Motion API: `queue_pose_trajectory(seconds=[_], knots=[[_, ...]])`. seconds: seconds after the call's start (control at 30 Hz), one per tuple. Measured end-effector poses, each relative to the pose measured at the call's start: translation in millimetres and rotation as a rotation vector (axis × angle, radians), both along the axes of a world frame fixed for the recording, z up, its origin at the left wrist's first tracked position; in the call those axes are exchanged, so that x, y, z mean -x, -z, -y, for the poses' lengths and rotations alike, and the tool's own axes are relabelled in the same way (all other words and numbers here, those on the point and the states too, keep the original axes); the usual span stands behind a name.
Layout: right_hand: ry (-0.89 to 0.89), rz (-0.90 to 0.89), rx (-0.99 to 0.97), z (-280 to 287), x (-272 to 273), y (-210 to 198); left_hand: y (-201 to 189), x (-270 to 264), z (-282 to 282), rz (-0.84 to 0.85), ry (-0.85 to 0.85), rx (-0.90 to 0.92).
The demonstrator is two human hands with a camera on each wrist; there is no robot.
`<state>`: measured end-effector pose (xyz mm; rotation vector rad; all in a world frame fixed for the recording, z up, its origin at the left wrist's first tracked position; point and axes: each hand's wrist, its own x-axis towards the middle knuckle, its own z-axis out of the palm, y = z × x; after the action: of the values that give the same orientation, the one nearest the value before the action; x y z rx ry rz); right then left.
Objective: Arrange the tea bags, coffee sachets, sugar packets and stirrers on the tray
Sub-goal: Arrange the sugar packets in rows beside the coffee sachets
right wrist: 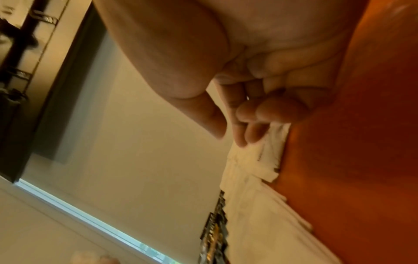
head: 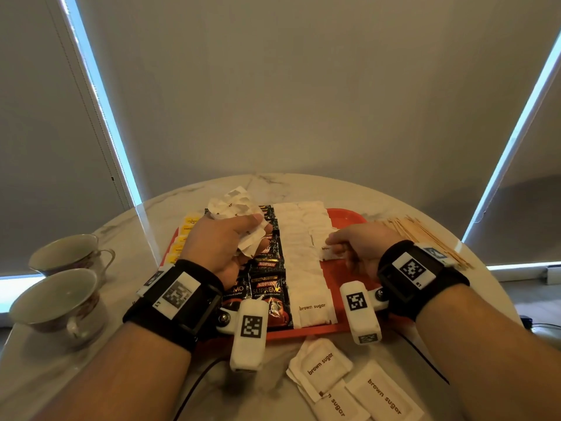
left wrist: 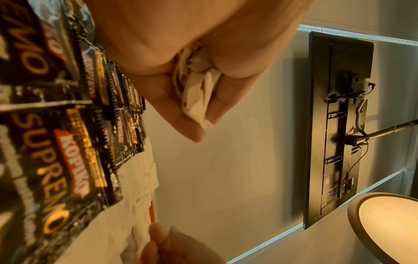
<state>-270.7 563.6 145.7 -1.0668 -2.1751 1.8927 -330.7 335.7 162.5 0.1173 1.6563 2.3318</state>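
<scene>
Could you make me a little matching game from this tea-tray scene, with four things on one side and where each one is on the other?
Things:
1. wooden stirrers
2. teacups
3. coffee sachets
4. bunch of sugar packets

Places:
A. in the left hand
B. on the table, right of the tray
C. on the tray, in a dark column
D. on the table, left of the tray

Pairs: 1-B, 2-D, 3-C, 4-A

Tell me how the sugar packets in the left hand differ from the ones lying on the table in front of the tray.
The bunch of packets gripped in the left hand is crumpled and held above the tray; the loose packets near the table edge lie flat. The held ones show little print; the loose ones plainly read "brown sugar". Both are white paper packets, and neither is yet laid in the tray's rows.
</scene>
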Motion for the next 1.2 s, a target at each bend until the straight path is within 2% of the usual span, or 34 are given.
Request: queue_pose_trajectory(seconds=[0.1, 0.17, 0.27, 0.37, 0.5, 0.7, 1.2], knots=[[0.130, -0.210, 0.012, -8, 6, 0, 0, 2, 1, -0.013, -0.002, 0.002], [0.175, -0.263, -0.013, -13, 13, 1, 1, 3, 1, -0.015, -0.002, 0.000], [0.154, -0.240, -0.055, -12, 17, 2, 1, 2, 1, 0.005, 0.005, -0.005], [0.088, -0.265, 0.050, -9, 22, 7, 1, 1, 0, 0.019, 0.009, -0.025], [0.125, -0.222, 0.141, -11, 26, 7, 0, 2, 0, 0.024, 0.009, -0.027], [0.124, -0.277, 0.208, -19, 36, -4, 0, 3, -1, 0.045, 0.006, -0.033], [0.012, -0.248, 0.227, -29, 60, -10, 4, 1, -3, 0.139, 0.058, -0.017]])
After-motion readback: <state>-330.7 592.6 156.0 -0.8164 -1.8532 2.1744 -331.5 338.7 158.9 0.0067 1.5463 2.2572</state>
